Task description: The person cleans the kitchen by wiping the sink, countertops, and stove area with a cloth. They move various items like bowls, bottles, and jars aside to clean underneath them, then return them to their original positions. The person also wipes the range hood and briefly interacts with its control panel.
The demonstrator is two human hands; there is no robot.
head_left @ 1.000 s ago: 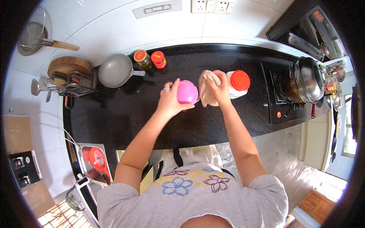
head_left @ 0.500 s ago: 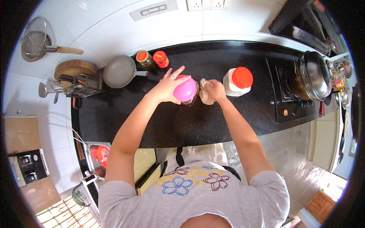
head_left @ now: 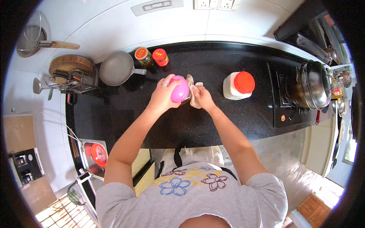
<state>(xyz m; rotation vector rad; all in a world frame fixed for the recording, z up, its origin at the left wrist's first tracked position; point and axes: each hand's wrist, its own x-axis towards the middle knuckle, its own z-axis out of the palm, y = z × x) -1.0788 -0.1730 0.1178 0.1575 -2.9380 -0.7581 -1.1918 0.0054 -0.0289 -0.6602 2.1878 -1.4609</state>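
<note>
My left hand (head_left: 161, 95) grips a jar with a round pink lid (head_left: 179, 89), fingers curled over the lid's left side. Pressed against the right side of that jar is a crumpled pale cloth (head_left: 194, 88), held by my right hand (head_left: 203, 98). Both hands meet over the middle of the black countertop (head_left: 125, 117). The jar's body is mostly hidden under the lid and my fingers. A white plastic jar with a red lid (head_left: 239, 85) stands alone to the right, about a hand's width from my right hand.
Two small jars (head_left: 152, 57) with orange and red lids stand at the back by the wall, next to a grey pan (head_left: 118, 68). A knife rack and round wooden board (head_left: 72, 72) sit at the left. A gas stove with a lidded steel pot (head_left: 313, 83) is at the right.
Both hands have shifted left with the pink-lidded jar and cloth, away from the red-lidded jar, which stays put; a second ago the cloth was against that red-lidded jar.
</note>
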